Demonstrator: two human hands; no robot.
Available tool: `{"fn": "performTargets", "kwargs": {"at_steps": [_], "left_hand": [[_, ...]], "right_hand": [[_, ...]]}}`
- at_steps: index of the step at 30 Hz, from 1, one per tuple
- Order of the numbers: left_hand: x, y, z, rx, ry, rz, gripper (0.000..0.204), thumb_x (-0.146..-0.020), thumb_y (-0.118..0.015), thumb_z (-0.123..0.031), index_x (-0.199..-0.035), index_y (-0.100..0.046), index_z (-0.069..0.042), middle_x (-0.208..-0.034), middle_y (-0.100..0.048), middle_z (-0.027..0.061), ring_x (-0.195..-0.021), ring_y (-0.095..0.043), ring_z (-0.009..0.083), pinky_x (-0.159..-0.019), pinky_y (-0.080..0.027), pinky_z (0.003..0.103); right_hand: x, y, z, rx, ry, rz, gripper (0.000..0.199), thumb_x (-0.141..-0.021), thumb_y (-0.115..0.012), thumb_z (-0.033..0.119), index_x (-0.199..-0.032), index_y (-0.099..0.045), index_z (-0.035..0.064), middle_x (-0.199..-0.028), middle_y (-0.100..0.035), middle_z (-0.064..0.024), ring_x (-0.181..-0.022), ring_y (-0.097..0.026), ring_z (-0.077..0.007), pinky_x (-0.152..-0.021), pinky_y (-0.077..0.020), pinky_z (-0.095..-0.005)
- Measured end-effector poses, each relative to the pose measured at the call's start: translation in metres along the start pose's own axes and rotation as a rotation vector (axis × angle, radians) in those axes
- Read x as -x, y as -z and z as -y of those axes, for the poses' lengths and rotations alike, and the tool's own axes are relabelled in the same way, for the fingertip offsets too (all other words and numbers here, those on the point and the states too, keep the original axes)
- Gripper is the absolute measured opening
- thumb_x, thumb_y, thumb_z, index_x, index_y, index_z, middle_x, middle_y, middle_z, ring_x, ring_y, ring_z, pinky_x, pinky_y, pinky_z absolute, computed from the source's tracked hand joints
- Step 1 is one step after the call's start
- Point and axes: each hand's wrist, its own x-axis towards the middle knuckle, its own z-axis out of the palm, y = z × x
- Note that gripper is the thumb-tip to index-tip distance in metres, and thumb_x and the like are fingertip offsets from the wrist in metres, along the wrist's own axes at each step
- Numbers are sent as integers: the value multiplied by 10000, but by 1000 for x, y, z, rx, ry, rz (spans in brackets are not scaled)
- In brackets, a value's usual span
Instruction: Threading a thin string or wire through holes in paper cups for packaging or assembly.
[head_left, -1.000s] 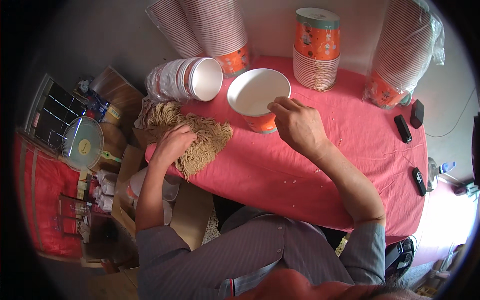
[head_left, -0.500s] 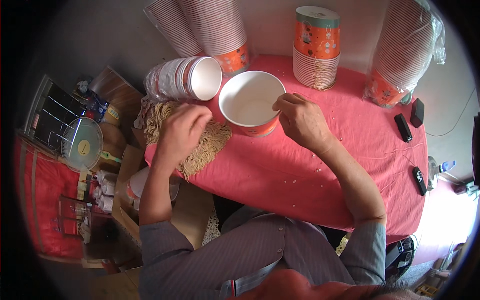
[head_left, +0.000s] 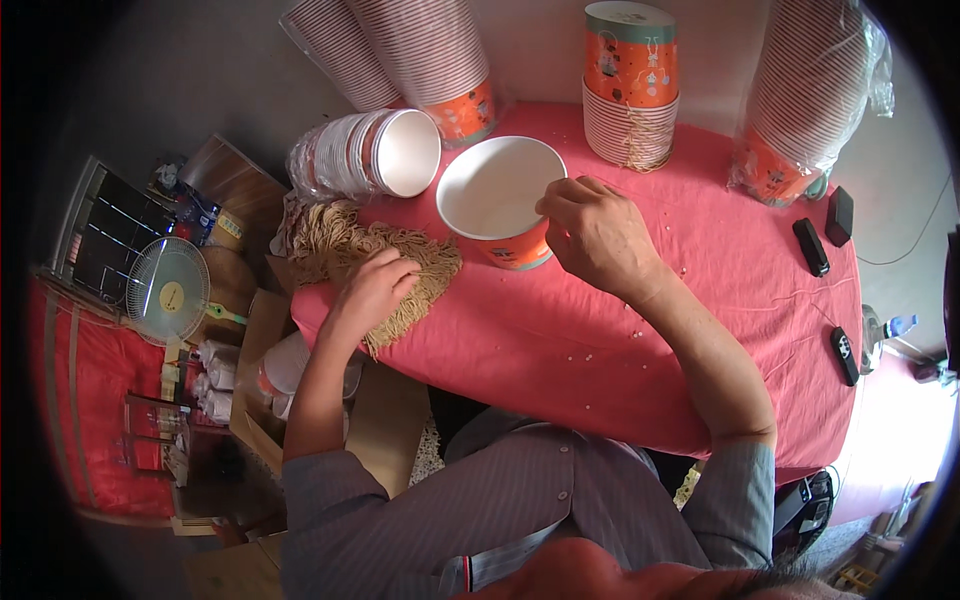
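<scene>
The person's right hand (head_left: 605,235) is gripping the right rim of an orange-and-white paper tub (head_left: 500,205), which is facing mouth-up over the middle of the red-clothed table (head_left: 490,335). To its left, the left hand (head_left: 378,290) is curling its fingers over a heap of tan strands (head_left: 420,300); whether they are grasping any, one cannot tell. A wrapped tub stack (head_left: 350,155) is lying sideways beyond the heap, and another stack (head_left: 632,95) is standing far right of the tub
</scene>
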Motion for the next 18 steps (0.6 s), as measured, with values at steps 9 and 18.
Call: {"fn": "performTargets", "kwargs": {"at_steps": [9, 18], "left_hand": [[-1, -36, 1, -116, -35, -27, 141, -952, -773, -138, -1064, -779, -52, -1003, -669, 123, -968, -694, 349, -863, -574, 492], [-10, 3, -74, 355, -28, -389, 73, -988, -753, 3, -1048, -713, 15, -1074, -718, 120, -934, -719, 235, -828, -563, 355]], "right_hand": [[-1, 5, 6, 14, -36, 47, 266, -841, -750, 32, -1107, -741, 43, -1138, -743, -92, -1034, -726, -315, -867, -624, -441], [-1, 38, 36, -332, -84, 281, 180, -905, -757, 91, -1078, -796, 62, -986, -786, -138, -860, -771, -301, -750, -621, -422]]}}
